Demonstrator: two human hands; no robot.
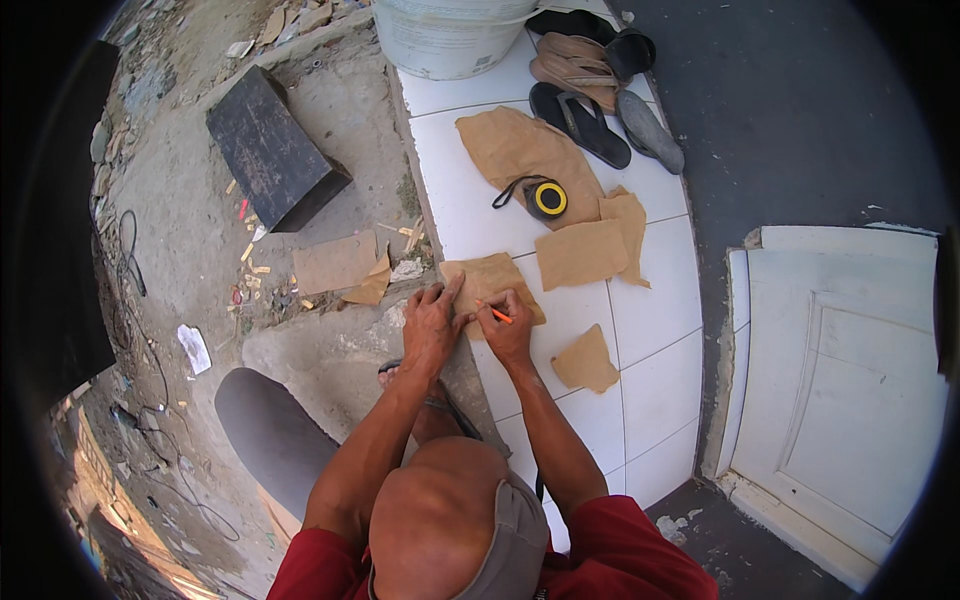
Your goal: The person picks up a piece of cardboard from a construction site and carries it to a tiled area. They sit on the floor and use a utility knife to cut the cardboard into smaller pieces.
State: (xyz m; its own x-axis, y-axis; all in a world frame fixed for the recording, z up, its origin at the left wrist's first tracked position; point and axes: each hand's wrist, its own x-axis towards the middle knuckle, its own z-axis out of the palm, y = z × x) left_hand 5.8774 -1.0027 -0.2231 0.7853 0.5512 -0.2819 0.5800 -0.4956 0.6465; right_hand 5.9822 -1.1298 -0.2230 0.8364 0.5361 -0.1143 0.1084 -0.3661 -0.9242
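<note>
My left hand (432,325) lies on a piece of brown paper-like sheet (490,268), its fingers stretched out and pressing it to the white tiles at the ledge's edge. Closed around an orange pencil (501,316), my right hand (508,330) rests on the same sheet, close to the left thumb. The pencil's tip points at the sheet. Beyond, a yellow and black tape measure (549,199) with a wrist strap sits on a larger brown sheet (500,140). A rectangular brown piece (580,252) and a smaller torn piece (586,360) lie to the right.
Several sandals (580,120) and a white bucket (455,40) stand at the far end of the tiles. Left, on lower rough concrete, are a dark box-shaped block (270,150), brown scraps (335,262), debris and a cable (128,250). A white panelled door (840,380) is at right.
</note>
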